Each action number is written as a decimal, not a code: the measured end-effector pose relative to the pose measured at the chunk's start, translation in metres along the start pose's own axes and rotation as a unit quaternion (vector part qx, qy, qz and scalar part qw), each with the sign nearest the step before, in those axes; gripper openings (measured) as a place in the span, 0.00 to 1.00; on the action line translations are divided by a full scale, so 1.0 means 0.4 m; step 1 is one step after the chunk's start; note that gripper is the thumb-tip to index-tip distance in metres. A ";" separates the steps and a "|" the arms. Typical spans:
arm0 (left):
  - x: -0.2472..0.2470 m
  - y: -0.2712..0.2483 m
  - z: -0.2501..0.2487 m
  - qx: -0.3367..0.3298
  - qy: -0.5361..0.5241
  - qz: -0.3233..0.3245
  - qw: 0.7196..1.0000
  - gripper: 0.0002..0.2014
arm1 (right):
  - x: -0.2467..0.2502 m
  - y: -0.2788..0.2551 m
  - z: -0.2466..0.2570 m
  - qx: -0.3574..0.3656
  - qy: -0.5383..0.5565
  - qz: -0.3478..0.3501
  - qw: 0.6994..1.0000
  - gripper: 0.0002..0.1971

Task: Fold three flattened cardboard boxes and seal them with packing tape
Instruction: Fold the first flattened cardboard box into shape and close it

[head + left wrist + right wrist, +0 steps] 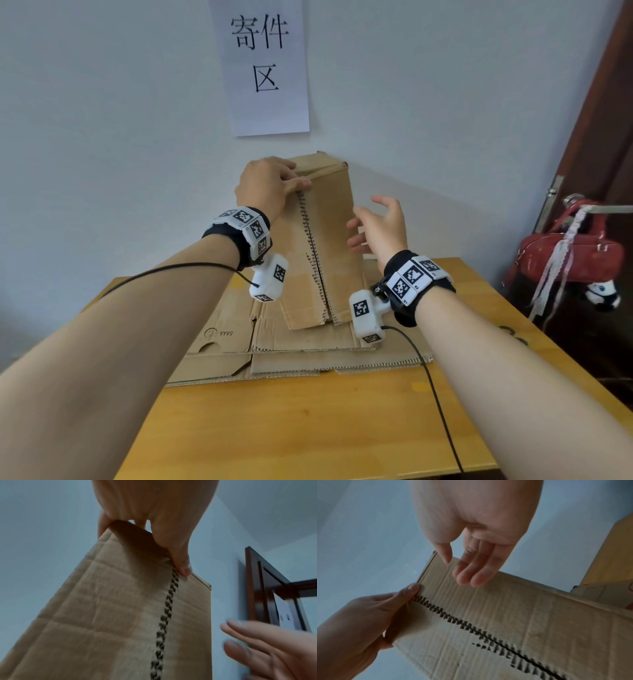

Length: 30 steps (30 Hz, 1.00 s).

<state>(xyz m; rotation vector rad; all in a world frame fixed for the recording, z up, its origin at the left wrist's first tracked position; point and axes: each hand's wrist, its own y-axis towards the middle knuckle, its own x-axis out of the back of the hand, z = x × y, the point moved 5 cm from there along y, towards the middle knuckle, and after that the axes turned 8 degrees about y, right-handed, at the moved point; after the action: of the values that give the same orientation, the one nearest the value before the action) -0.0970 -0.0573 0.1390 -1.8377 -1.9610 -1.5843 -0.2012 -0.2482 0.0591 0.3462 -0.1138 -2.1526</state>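
A pale wall with a white paper sign (262, 65) taped to it backs the yellow wooden table (308, 421); a dark door frame and a red handbag (568, 253) hang off to the table's right. On the table we see one flattened cardboard box (322, 240) stood on end against the wall, its lower edge resting on the other flattened cardboard (291, 356) that lies on the tabletop. That flat pile looks like two more boxes, though we cannot separate the layers for certain. We see no tape roll anywhere.

Our left hand (265, 186) pinches the upright box at its top left corner, thumb in front, fingers behind. Our right hand (378, 228) hovers just off the box's right edge, fingers loosely spread, grasping nothing.

We judge the box light and fairly stiff, yet ready to bend along its creases; the zigzag slit down its face marks where two flaps meet. Holding it by one corner only, it may twist or sag. The right hand would do best taking the opposite long edge, so both sides can be pushed to open the sleeve square.
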 end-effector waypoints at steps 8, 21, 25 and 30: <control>0.166 -0.011 0.038 0.093 -0.091 -0.094 0.987 0.09 | 0.069 -0.027 0.053 0.070 -0.039 -0.116 0.990 0.16; 0.335 -0.108 0.156 0.282 -0.125 -0.124 0.943 0.20 | 0.100 -0.130 0.120 -0.024 -0.117 -0.095 0.988 0.22; 0.369 -0.149 0.191 0.359 -0.131 -0.102 0.918 0.27 | 0.073 -0.159 0.162 0.033 -0.068 -0.036 0.996 0.27; 0.356 -0.123 0.313 0.375 -0.149 0.016 0.915 0.23 | 0.034 -0.184 0.184 0.079 -0.041 0.061 0.994 0.39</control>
<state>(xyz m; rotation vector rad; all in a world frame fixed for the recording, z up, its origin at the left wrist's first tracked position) -0.1045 0.1386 0.1346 -1.7882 -2.1821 -0.4057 -0.2880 -0.2210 0.1112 0.3325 -0.3442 -2.0421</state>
